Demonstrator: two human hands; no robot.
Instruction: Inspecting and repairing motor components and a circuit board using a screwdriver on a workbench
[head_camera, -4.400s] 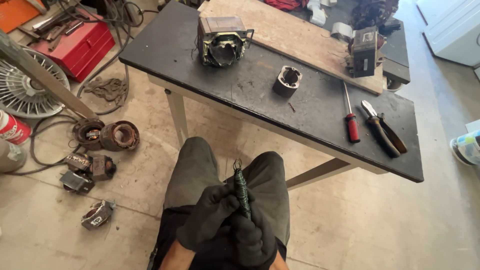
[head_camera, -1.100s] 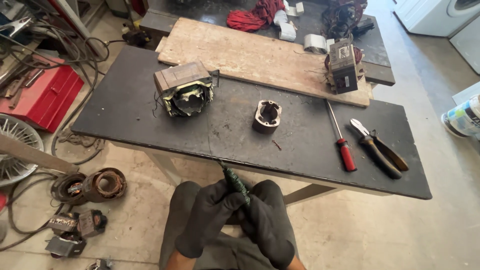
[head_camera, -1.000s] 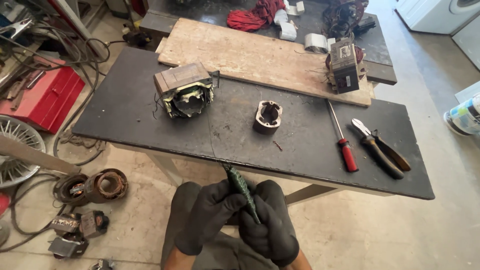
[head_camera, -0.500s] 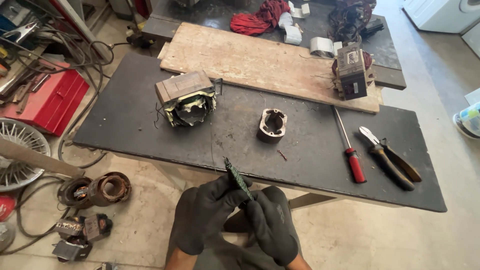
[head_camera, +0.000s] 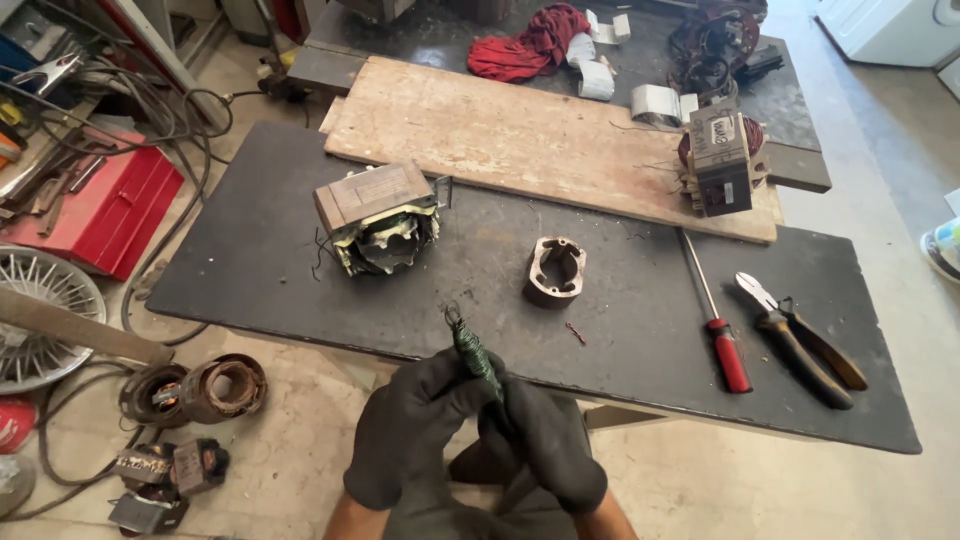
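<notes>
We've got both gloved hands wrapped tight round a twisted bundle of green wire (head_camera: 474, 352), left hand (head_camera: 415, 430) and right hand (head_camera: 545, 445) closed on its lower half, held just in front of the table (head_camera: 250, 270). The wire's looped tip pokes up toward the metal ring (head_camera: 555, 270). Loose strand ends could easily jab through a glove or spring loose if our grip slips
</notes>
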